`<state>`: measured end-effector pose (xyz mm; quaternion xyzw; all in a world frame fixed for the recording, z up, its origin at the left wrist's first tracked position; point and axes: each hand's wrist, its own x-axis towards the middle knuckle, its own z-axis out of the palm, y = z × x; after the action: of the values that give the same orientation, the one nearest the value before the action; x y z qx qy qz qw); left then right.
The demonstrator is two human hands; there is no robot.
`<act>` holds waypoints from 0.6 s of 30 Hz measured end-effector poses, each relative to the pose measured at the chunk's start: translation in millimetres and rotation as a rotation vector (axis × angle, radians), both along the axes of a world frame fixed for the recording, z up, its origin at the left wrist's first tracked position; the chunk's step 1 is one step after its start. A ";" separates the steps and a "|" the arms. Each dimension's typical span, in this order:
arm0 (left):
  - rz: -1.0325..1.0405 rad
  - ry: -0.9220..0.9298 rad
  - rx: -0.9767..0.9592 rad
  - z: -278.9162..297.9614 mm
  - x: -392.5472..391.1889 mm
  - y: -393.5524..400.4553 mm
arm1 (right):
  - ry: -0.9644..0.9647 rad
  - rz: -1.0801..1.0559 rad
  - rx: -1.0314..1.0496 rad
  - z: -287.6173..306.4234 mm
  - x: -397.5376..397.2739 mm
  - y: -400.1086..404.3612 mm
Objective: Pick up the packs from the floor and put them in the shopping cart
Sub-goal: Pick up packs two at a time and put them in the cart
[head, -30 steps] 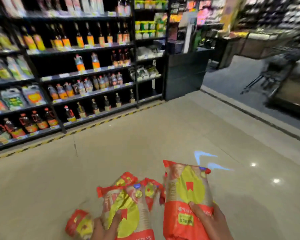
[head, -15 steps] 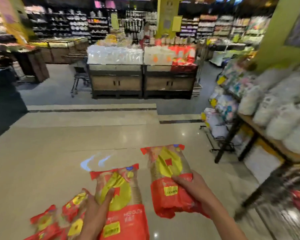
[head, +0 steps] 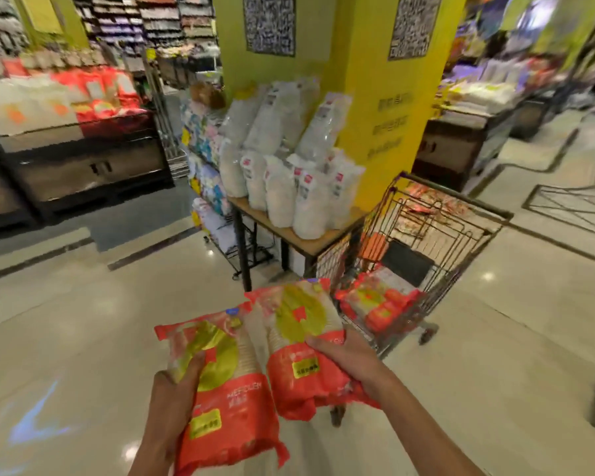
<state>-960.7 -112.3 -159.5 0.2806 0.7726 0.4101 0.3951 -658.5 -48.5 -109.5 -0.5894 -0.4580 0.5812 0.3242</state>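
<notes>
Inside the shopping cart (head: 437,235) lie red packs (head: 378,304); left hand (head: 172,393) and right hand (head: 347,359) each grip another pack

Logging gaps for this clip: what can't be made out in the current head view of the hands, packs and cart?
- Left hand: how many packs it holds; only one red pack shows, anything behind is hidden.
- Right hand: its fingers under its pack, covered by the pack.
- Shopping cart: pack count inside, blurred behind the wire mesh.
- Pack label text: too blurred to read.
- Yellow pillar signs: motion blur.
</notes>
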 end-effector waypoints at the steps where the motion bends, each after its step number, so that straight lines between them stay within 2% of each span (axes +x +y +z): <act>1: -0.021 -0.008 0.002 -1.2 17.4 23.0 | 0.007 -0.035 0.008 0.3 19.1 11.7; 11: -0.174 -0.073 0.042 1.1 161.3 214.1 | -0.025 -0.175 0.013 -13.6 156.5 161.9; 15: -0.144 -0.169 0.015 -48.9 202.1 286.5 | -0.029 -0.157 -0.018 -24.0 204.7 229.3; 18: -0.101 -0.178 0.017 -35.0 246.9 324.9 | -0.045 -0.155 -0.063 -32.6 241.6 276.6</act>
<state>-713.8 212.6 -194.5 0.2851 0.7158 0.4196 0.4799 -416.9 228.1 -142.1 -0.6458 -0.3998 0.5551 0.3390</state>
